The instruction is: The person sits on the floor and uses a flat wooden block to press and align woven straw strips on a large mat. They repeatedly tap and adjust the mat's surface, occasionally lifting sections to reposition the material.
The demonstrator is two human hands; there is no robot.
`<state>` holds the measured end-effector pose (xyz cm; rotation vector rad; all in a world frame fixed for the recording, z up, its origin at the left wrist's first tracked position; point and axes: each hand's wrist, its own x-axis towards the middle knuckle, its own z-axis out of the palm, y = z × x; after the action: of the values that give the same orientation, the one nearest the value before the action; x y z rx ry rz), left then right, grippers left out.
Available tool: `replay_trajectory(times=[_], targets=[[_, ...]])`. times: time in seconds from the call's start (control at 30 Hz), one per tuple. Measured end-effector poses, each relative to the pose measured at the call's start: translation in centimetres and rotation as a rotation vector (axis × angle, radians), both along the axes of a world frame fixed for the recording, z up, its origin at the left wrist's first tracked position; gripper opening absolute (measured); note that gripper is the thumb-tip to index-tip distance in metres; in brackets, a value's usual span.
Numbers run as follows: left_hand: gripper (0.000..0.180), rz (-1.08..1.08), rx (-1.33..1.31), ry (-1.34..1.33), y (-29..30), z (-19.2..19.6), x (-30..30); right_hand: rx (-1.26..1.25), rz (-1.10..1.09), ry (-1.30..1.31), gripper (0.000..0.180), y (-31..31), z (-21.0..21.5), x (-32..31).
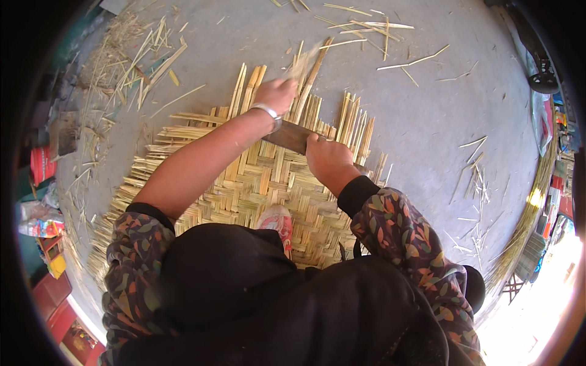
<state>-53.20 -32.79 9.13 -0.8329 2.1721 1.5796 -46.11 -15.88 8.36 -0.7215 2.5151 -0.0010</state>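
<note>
Beneath both arms lies a woven cane mat (287,183), its loose strip ends fanning out at the far and left edges. My right hand (329,160) is closed around a dark flat bar (288,135) that lies slantwise across the weave; I cannot tell whether it is wood or metal. Beyond the bar, my left hand (276,96), with a pale bangle (267,111) at its wrist, is closed on a pale cane strip (302,66) smeared by motion. Just right of that strip, a browner cane strip (314,76) points up and away from the mat.
One shoe (278,224) rests on the mat near my body. Loose cane strips (369,27) lie on the grey floor (439,97) at the far side, with a scrap heap (143,61) at far left. A long reed bundle (532,213) runs along the right edge.
</note>
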Motion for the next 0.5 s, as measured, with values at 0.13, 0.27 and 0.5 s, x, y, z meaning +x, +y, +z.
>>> replay_trajectory(times=[0.13,0.27,0.5], targets=[[0.056,-0.146,0.013,0.442,-1.8,6.4,-8.1,-0.034,0.007,0.023,0.031,0.5,0.4,0.1],[0.086,-0.078,-0.466,0.418,-10.3,3.7,-15.1,-0.103,0.076,0.090,0.033,3.2,1.8,1.9],[0.069,-0.462,-0.641,-0.049,-14.0,-8.1,-9.4,-0.121,0.125,0.033,0.039,2.7,2.7,1.7]])
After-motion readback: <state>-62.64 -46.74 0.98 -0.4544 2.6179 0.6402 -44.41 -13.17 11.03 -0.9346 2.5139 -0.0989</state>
